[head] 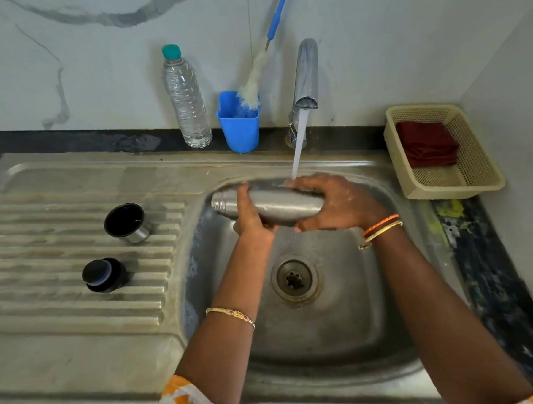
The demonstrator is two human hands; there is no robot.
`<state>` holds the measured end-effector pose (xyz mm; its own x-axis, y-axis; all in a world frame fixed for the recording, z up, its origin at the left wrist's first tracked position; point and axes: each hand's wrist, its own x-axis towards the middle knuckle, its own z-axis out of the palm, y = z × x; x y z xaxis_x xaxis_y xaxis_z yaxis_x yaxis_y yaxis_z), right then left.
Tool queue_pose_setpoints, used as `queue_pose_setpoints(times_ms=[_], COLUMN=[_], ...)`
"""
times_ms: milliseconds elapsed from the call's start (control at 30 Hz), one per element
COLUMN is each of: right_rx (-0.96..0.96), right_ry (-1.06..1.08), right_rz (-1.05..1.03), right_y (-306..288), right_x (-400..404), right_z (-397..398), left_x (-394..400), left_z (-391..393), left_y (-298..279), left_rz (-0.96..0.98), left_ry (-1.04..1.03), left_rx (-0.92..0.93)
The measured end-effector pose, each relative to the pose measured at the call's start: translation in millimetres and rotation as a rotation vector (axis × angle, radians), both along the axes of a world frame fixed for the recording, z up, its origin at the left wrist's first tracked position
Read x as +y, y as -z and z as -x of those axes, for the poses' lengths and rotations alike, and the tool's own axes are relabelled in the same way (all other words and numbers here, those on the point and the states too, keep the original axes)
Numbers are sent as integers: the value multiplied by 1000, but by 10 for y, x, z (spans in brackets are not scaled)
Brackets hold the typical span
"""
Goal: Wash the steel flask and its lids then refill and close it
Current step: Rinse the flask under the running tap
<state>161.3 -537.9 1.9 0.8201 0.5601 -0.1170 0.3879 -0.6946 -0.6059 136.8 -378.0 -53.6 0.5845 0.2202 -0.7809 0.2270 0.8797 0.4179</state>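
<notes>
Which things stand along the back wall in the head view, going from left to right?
Plastic water bottle → blue cup holding the bottle brush → tap, running → beige basket with a red cloth.

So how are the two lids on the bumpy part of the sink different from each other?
The cup lid is steel outside and black inside; the stopper lid looks all black. The cup lid lies tilted with its hollow opening showing, while the stopper lid shows no hollow, only a round raised part on top. The cup lid lies farther back on the drainboard, the stopper lid nearer the person. Both are round, and no hand touches either.
</notes>
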Motion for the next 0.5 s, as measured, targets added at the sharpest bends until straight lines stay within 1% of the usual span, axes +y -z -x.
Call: queue_pose_setpoints(times_ms=[67, 133, 200, 233, 267, 300, 367, 400, 433, 467, 500], right_rx=[118, 133, 68, 48, 40, 44, 52, 46, 39, 33, 41], right_ry=[154, 280, 300, 288, 266, 237, 197, 191, 189, 190, 192], right_rz=[-284, -465, -519, -520, -501, -476, -425, -407, -399, -396, -403], right_y=[-75, -73, -36, -37, -41, -45, -27, -15, -2, -4, 6], right_x=[-1, 127, 302, 375, 423, 450, 463, 448, 427, 402, 379], right_z=[-12, 4, 13, 14, 3, -18, -78, -103, -130, -149, -174], left_x=[9, -30, -88, -112, -125, -138, -136, -131, -116, -82, -63], left_z=[34, 47, 49, 67, 75, 99, 181, 227, 241, 248, 263], left_y=[19, 46, 114, 112, 123, 82, -18, -50, -11, -2, 8], left_rz=[116, 188, 192, 187, 151, 94, -108, -221, -336, -469, -621], left_ry=[-24, -61, -37, 26, 131, 277, 581, 649, 651, 657, 704], left_rx=[5, -7, 16, 28, 41, 56, 123, 116, 71, -31, -178])
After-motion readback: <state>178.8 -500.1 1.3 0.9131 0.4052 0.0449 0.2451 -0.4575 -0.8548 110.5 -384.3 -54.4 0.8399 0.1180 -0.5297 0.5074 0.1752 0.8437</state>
